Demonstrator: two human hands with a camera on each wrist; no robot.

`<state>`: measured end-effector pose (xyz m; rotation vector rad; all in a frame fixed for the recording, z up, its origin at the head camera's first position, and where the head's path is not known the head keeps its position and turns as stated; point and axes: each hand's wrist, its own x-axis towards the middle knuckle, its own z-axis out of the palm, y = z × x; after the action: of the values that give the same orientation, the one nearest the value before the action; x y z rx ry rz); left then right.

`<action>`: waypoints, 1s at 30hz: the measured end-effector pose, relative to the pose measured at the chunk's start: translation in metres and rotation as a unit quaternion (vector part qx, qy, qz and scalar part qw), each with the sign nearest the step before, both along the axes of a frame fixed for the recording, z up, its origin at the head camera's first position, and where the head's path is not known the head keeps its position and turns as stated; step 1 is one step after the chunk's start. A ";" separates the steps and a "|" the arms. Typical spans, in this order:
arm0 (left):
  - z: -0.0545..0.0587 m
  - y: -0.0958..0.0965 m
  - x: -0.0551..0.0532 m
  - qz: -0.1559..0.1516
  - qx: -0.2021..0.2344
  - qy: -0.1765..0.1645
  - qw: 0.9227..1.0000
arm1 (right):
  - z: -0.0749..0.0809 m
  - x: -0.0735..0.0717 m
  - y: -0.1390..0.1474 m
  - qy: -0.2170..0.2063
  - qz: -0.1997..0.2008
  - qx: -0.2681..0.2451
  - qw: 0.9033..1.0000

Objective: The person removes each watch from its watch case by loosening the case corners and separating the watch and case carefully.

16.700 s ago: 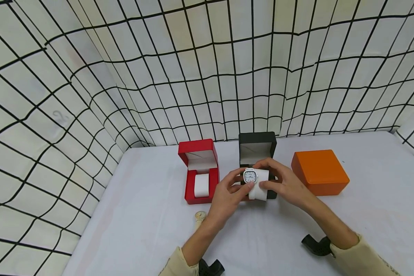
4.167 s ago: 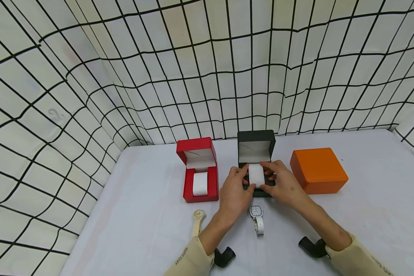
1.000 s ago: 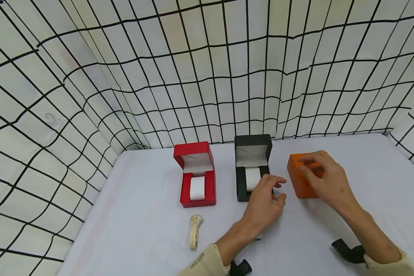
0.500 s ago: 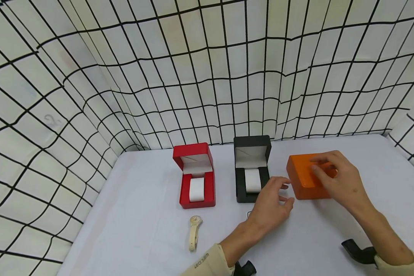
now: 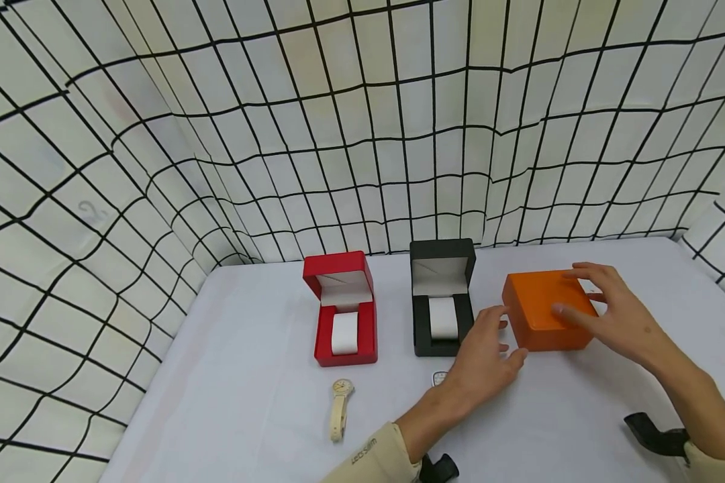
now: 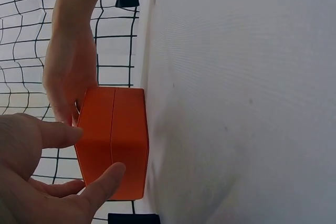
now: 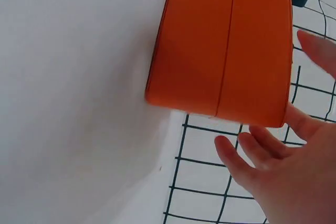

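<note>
A closed orange box (image 5: 540, 298) stands at the right of the table. My left hand (image 5: 480, 359) is at its left front corner, thumb and fingers spread; in the left wrist view the fingertips (image 6: 113, 174) overlap the box's side. Over the box's right part reaches my right hand (image 5: 625, 318), thumb above the lid and fingers spread at the far right edge. The right wrist view has those fingers (image 7: 233, 158) loosely extended beside the orange box (image 7: 226, 45). Partly hidden by my left forearm, a white watch (image 5: 439, 378) lies on the table.
An open black watch box (image 5: 421, 329) with a white cushion (image 5: 443, 318) stands left of the orange one. Farther left is an open red watch box (image 5: 368, 335), its white cushion (image 5: 344, 333) inside. A cream watch (image 5: 340, 409) lies before it. Black-lined netting backs the table.
Earlier the hands held the white watch on its cushion; then the watch lay on the table and the cushion sat in the black box. Both hands have since moved right to the orange box.
</note>
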<state>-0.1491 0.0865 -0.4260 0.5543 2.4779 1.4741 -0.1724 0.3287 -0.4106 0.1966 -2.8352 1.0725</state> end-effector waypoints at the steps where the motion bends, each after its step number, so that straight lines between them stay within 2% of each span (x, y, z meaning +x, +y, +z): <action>1: 0.000 0.001 -0.001 0.001 0.001 0.001 1.000 | -0.001 0.000 0.001 -0.015 0.007 -0.003 1.000; 4: 0.000 0.003 -0.002 0.001 0.005 0.005 1.000 | -0.003 -0.001 0.004 -0.045 0.029 -0.021 0.998; 8: 0.000 0.005 -0.003 0.000 0.006 0.003 1.000 | -0.007 -0.003 0.007 -0.059 0.054 -0.032 0.996; 17: -0.002 0.011 -0.005 -0.002 -0.010 0.010 1.000 | -0.012 -0.002 0.015 -0.050 0.089 -0.023 0.994; 23: -0.002 0.014 -0.005 -0.005 -0.019 0.018 1.000 | -0.016 -0.003 0.021 -0.044 0.110 -0.041 0.992; 30: 0.002 0.017 -0.007 -0.005 -0.037 0.015 0.999 | -0.019 -0.003 0.025 -0.044 0.113 -0.042 0.992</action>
<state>-0.1560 0.1040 -0.4243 0.5790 2.5358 1.3744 -0.1757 0.3533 -0.4293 0.4855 -2.8911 1.2702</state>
